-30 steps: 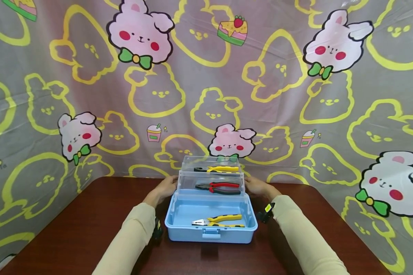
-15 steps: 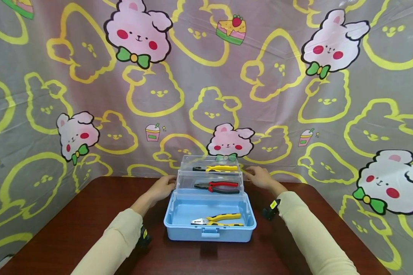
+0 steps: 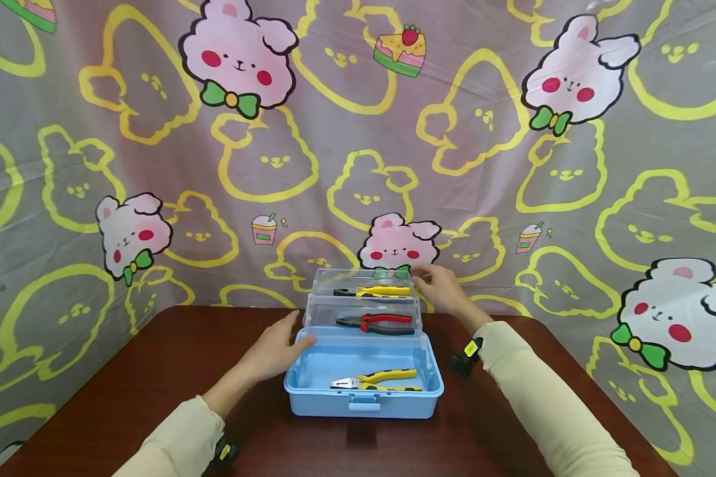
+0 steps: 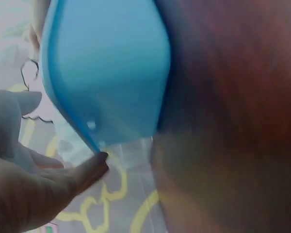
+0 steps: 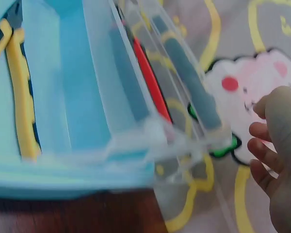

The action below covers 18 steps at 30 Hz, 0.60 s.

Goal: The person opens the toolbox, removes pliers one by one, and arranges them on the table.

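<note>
A light blue toolbox (image 3: 316,406) stands with its two clear trays raised in steps at the back. Silver-headed pliers with yellow-and-black handles (image 3: 394,376) lie in its bottom. Red-and-black pliers (image 3: 388,320) rest in the lower tray (image 3: 321,313), and yellow-and-black pliers (image 3: 388,291) in the upper tray (image 3: 329,281). My left hand (image 3: 274,351) is beside the box's rear left corner, fingers and thumb spread, holding nothing. In the left wrist view its fingertip overlaps the blue edge. My right hand (image 3: 444,290) is at the upper tray's right end, fingers loosely bent and apart from the tray in the right wrist view.
The box stands on a dark reddish-brown table (image 3: 167,371). Close behind the table hangs a grey curtain (image 3: 310,218) with rabbit prints. A small black device (image 3: 465,361) is strapped at the right wrist, another (image 3: 225,452) at the left.
My left hand has drawn back toward me from behind the box's left side, and its fingers have spread. The right hand has risen to the upper tray's right end. Box and pliers stay put.
</note>
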### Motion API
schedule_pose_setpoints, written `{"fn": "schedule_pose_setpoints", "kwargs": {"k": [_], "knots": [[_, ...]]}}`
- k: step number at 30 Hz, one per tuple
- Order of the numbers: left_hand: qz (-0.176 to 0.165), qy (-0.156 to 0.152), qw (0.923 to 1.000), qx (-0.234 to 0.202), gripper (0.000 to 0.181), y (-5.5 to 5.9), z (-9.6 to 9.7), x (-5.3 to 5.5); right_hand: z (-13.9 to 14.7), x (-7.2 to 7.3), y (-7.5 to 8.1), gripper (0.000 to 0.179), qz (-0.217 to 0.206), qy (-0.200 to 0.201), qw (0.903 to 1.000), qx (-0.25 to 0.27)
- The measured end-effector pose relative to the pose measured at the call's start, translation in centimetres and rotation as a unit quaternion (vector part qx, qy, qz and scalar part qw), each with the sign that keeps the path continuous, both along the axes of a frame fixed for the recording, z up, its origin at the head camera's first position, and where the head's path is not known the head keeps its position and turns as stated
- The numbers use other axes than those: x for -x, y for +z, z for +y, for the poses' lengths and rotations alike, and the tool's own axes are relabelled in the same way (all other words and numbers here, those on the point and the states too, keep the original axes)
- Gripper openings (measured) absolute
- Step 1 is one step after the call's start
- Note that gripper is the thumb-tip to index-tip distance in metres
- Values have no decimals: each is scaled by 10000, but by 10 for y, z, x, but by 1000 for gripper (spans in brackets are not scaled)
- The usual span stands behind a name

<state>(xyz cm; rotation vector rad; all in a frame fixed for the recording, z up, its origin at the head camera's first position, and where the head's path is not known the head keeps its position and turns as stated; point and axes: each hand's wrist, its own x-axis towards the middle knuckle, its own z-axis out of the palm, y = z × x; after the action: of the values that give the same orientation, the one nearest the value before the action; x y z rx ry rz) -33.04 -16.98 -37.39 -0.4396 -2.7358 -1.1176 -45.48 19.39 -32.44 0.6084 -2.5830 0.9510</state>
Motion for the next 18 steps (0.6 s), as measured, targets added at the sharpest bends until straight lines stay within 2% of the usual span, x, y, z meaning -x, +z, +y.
{"fn": "schedule_pose_setpoints", "kwargs": {"k": [2,4,8,12,15,18], "knots": [[-54,12,9999,87,97,0,1,-12,-10,-2,4,34,95,329,9993,-179],[-119,-124,9998,66,108,0,2,-24,-19,-5,6,36,137,644,9969,-428],[-313,-482,9980,-246,115,-4,4,-39,-33,-8,7,37,197,1071,9896,-939],[-697,-440,9948,-596,118,-10,5,-44,-42,-7,3,36,207,1248,9809,-1479],[-915,-345,9918,-819,118,-15,3,-43,-47,-4,0,33,104,1295,9735,-1881],[-1018,-449,9883,-1046,114,-16,2,-40,-50,-2,0,28,43,1262,9675,-2189]]}}
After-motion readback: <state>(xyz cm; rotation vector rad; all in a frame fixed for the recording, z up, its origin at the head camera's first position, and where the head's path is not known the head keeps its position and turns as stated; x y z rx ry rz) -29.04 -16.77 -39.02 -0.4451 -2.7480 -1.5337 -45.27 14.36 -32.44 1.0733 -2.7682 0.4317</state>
